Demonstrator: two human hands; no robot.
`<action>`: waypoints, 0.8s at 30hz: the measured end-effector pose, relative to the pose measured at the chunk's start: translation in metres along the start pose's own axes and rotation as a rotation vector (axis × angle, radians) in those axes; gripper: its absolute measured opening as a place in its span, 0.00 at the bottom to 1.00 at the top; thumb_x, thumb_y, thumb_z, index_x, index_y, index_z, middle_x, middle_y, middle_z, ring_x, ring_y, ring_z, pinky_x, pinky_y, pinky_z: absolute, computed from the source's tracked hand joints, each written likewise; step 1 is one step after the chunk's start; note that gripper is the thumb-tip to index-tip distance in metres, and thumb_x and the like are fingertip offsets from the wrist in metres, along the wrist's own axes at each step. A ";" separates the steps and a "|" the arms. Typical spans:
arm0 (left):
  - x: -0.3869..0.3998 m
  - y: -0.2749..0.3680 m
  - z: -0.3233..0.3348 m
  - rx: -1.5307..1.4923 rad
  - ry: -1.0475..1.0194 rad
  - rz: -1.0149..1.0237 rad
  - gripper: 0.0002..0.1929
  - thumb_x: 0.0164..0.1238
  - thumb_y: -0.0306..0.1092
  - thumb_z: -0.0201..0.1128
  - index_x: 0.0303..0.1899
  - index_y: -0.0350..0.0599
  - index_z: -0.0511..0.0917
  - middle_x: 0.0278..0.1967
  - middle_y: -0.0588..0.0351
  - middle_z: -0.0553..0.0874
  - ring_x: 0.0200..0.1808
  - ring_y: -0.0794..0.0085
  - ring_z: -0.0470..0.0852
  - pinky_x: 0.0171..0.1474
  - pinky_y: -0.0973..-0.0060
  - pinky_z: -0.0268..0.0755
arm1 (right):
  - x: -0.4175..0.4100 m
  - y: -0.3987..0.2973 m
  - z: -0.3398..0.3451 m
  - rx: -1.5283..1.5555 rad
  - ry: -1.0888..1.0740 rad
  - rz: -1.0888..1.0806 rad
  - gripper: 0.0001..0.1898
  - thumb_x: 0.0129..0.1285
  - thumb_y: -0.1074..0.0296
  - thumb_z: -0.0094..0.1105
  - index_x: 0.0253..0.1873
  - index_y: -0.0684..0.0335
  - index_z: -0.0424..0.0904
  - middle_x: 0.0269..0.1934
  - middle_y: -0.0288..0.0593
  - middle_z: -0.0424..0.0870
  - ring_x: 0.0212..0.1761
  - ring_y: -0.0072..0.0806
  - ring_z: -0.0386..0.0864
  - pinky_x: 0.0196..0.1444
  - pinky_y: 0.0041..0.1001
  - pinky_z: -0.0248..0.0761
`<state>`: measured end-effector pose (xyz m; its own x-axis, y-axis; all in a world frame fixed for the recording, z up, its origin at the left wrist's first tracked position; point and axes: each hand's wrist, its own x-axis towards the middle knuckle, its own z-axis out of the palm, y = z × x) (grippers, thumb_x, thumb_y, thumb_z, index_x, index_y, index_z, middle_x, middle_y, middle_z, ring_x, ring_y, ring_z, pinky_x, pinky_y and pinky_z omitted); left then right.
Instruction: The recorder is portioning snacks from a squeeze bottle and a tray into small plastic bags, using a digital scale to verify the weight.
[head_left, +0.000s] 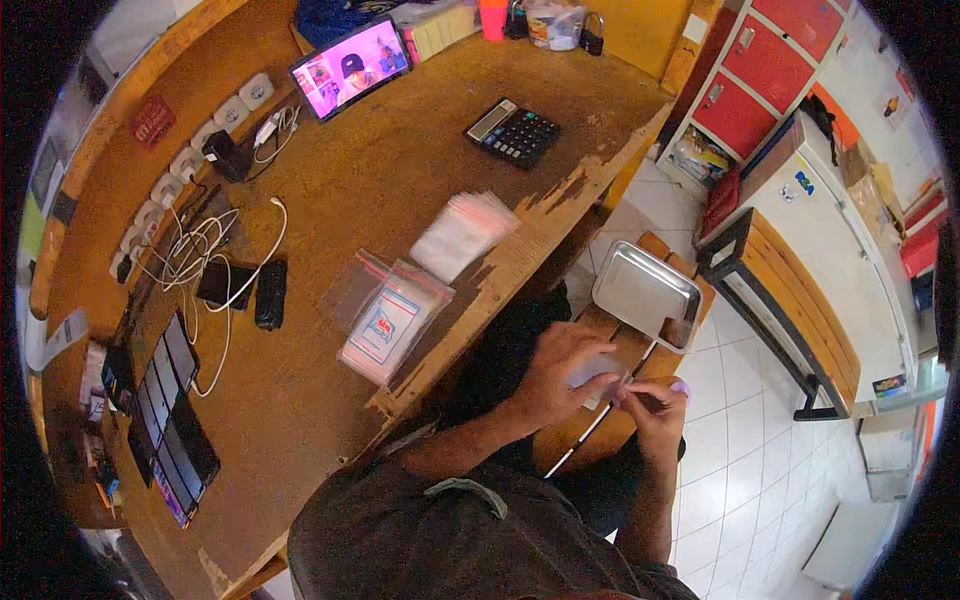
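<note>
Over a wooden slatted bench (626, 349), my left hand (559, 375) and my right hand (654, 416) meet at the fingertips. Pinched between them is a small piece of clear plastic (592, 370), perhaps a little bag; blur hides its exact shape. A pale lavender spot shows by the right hand's fingers, too small to name. Just beyond my hands, a shiny metal tray (641, 289) rests on the bench, with a brown patch in its near right corner. On the table to the left lie a pack of clear zip bags (386, 330) and a fanned stack of zip bags (461, 232).
The wooden table (300, 420) has a splintered edge beside my left arm. On it are a calculator (514, 133), a tablet (351, 69) with a lit screen, tangled white cables (202, 247) and several phones (169, 405). A wooden-topped bench (799, 300) stands right, before a white freezer (840, 217).
</note>
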<state>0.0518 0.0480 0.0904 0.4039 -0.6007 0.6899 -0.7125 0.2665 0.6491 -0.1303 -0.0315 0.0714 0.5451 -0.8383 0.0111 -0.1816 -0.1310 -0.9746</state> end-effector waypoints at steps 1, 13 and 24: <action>-0.001 0.003 -0.002 -0.002 -0.007 0.000 0.12 0.59 0.38 0.71 0.38 0.39 0.85 0.34 0.50 0.87 0.36 0.63 0.88 0.38 0.70 0.77 | -0.001 -0.001 0.000 0.060 0.022 0.033 0.04 0.54 0.75 0.72 0.34 0.65 0.85 0.31 0.40 0.87 0.31 0.23 0.81 0.37 0.23 0.72; -0.019 -0.001 -0.005 -0.217 -0.635 -0.148 0.11 0.65 0.37 0.63 0.39 0.40 0.84 0.30 0.48 0.86 0.36 0.56 0.86 0.40 0.65 0.78 | -0.016 -0.017 0.006 -0.552 -0.175 -0.190 0.04 0.59 0.74 0.63 0.37 0.67 0.80 0.32 0.52 0.85 0.28 0.41 0.83 0.33 0.34 0.74; -0.041 -0.046 0.022 -0.108 -0.752 -0.114 0.09 0.65 0.35 0.60 0.38 0.39 0.76 0.37 0.44 0.80 0.40 0.48 0.81 0.43 0.57 0.75 | -0.005 0.000 0.012 -0.588 0.068 -0.231 0.06 0.58 0.69 0.64 0.32 0.64 0.79 0.25 0.51 0.82 0.24 0.47 0.82 0.29 0.39 0.74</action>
<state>0.0558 0.0436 0.0255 -0.0550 -0.9698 0.2378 -0.6143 0.2206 0.7576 -0.1228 -0.0207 0.0685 0.5742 -0.7828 0.2398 -0.4953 -0.5653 -0.6596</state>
